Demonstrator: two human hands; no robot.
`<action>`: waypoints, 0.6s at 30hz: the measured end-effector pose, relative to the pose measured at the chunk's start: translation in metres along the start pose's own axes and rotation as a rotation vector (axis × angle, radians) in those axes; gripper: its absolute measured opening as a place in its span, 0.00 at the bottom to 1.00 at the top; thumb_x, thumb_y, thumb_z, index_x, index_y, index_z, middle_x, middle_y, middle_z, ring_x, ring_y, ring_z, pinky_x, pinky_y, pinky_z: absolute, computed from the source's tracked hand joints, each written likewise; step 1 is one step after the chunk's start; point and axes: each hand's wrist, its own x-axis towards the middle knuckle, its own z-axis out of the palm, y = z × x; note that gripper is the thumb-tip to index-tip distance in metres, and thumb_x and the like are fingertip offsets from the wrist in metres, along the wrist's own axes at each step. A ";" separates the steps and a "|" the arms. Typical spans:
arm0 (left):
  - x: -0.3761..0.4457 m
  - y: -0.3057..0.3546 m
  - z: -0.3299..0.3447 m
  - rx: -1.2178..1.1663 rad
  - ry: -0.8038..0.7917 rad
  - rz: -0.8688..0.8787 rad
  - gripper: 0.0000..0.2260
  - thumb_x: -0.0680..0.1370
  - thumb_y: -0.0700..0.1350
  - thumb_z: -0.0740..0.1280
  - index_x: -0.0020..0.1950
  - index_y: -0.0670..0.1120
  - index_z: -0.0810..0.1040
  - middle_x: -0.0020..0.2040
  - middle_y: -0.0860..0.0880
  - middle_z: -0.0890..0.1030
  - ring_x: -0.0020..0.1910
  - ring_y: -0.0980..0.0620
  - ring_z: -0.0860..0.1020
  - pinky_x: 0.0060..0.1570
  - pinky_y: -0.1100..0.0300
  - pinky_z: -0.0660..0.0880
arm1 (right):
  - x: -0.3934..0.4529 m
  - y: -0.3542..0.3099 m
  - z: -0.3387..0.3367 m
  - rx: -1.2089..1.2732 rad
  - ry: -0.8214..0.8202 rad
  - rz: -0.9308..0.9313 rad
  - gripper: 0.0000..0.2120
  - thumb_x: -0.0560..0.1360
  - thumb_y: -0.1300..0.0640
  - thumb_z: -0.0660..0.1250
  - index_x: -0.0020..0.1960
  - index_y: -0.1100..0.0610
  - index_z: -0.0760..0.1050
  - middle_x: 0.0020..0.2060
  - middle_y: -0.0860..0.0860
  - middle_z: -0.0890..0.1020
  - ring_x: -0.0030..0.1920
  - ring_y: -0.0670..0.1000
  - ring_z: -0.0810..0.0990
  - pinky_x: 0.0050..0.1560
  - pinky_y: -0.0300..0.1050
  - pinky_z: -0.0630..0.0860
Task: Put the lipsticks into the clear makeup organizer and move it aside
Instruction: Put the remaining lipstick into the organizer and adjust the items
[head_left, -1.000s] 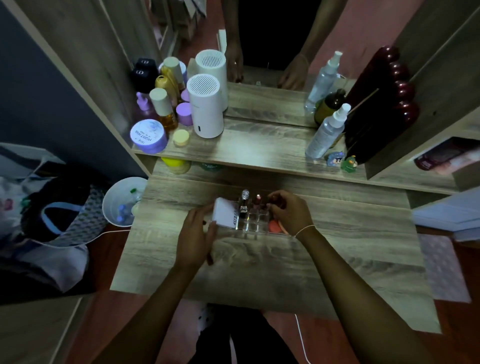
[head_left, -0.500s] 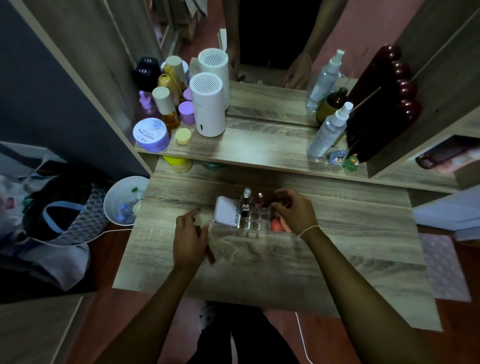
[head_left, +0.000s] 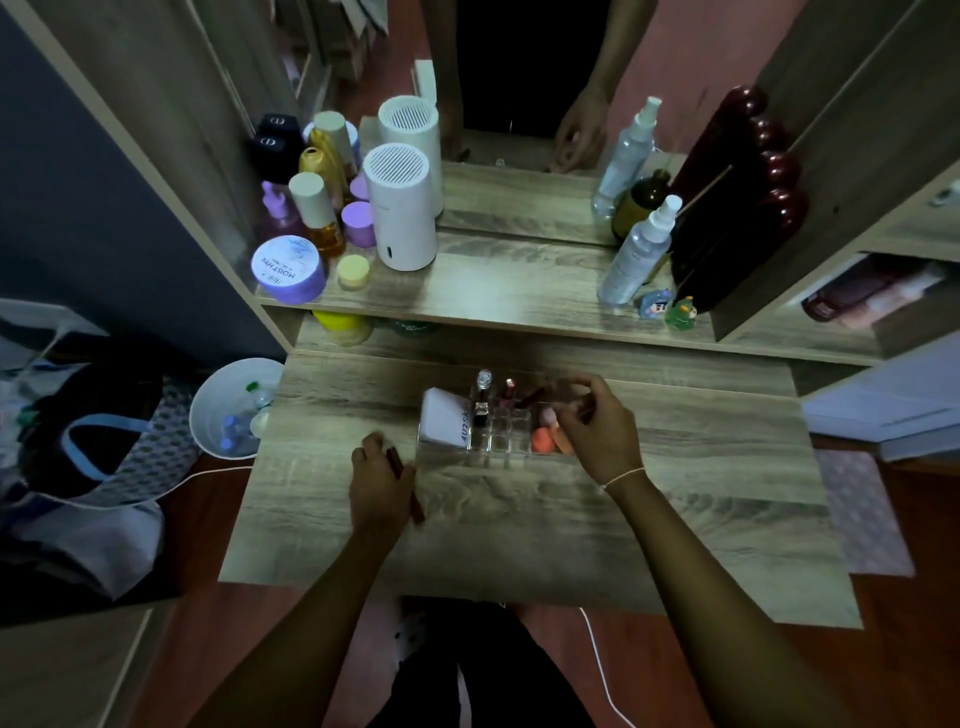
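Wood-grain surface (head_left: 675, 499) below a shelf (head_left: 509, 291) crowded with a white cylinder (head_left: 399, 208), spray bottle (head_left: 640, 254) and lavender jar (head_left: 288, 270). White bin (head_left: 228, 410) at the left edge. Clear makeup organizer (head_left: 498, 421) mid-surface, holding two upright lipsticks (head_left: 483, 395). Right hand (head_left: 597, 431) over its right end, fingers pinched on a dark lipstick. Left hand (head_left: 379, 483) just left, fingers curled around a dark red stick (head_left: 402, 480).

Dark stick (head_left: 402, 480) partly hidden in left hand (head_left: 379, 483), right hand (head_left: 597, 431) covering clear makeup organizer's (head_left: 498, 431) right end, fingertip contents too dim, forearms cut off below
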 end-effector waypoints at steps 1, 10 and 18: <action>0.000 0.000 -0.001 -0.003 0.000 -0.006 0.25 0.72 0.42 0.72 0.65 0.39 0.67 0.61 0.36 0.72 0.57 0.35 0.74 0.53 0.45 0.74 | -0.005 0.001 0.000 -0.004 0.014 -0.003 0.15 0.71 0.58 0.71 0.57 0.51 0.75 0.37 0.47 0.80 0.37 0.46 0.78 0.36 0.33 0.69; -0.002 -0.003 -0.012 -0.011 -0.030 -0.035 0.19 0.73 0.40 0.70 0.62 0.37 0.70 0.56 0.36 0.79 0.54 0.38 0.78 0.51 0.48 0.75 | -0.061 0.016 0.034 -0.072 -0.017 -0.055 0.06 0.74 0.58 0.66 0.50 0.50 0.77 0.38 0.49 0.84 0.36 0.49 0.81 0.35 0.34 0.70; -0.017 -0.006 -0.016 0.040 -0.070 0.001 0.11 0.73 0.41 0.70 0.52 0.40 0.74 0.50 0.39 0.80 0.49 0.40 0.78 0.46 0.52 0.73 | -0.099 0.046 0.077 -0.390 -0.172 -0.340 0.11 0.71 0.59 0.68 0.53 0.58 0.80 0.53 0.57 0.82 0.51 0.58 0.80 0.54 0.52 0.78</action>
